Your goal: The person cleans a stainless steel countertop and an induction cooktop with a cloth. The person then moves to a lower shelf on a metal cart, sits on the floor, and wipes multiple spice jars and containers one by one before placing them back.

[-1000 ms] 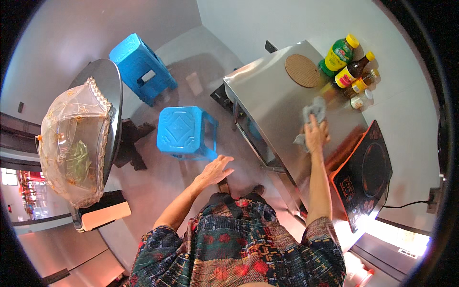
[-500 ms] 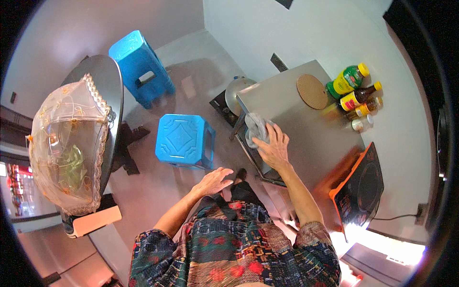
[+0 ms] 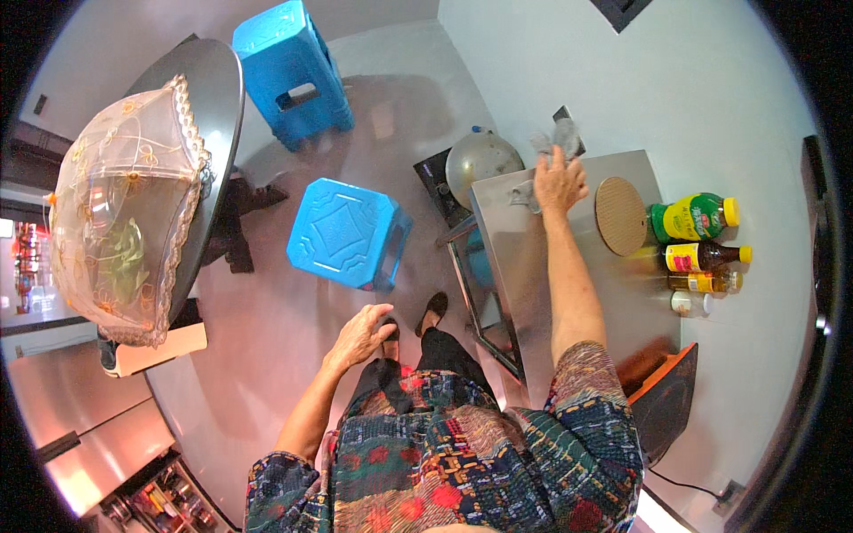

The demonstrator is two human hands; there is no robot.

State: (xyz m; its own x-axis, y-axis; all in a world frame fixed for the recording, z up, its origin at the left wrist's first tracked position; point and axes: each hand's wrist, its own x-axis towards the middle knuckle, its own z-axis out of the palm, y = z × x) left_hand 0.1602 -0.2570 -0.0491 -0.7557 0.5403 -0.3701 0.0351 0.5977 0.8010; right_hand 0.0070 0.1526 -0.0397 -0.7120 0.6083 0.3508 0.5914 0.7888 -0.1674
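My right hand (image 3: pixel 558 182) presses a grey cloth (image 3: pixel 556 139) onto the far left corner of a steel table (image 3: pixel 515 266). The cloth sticks out past my fingers at the table's edge. My left hand (image 3: pixel 360 335) hangs free at my side above the floor, fingers loosely apart, holding nothing. It is nearest to a blue plastic stool (image 3: pixel 348 234).
A round cork mat (image 3: pixel 619 214), several sauce bottles (image 3: pixel 697 240) and a black induction cooker (image 3: pixel 666 410) sit on the table. A metal pot lid (image 3: pixel 481 159) lies beyond its corner. A second blue stool (image 3: pixel 293 69) and a mesh food cover (image 3: pixel 120 206) on a round table are at the left.
My right hand has slid the cloth across the steel table, from near the bottles to the left edge and on to the far left corner. The left hand stays hanging.
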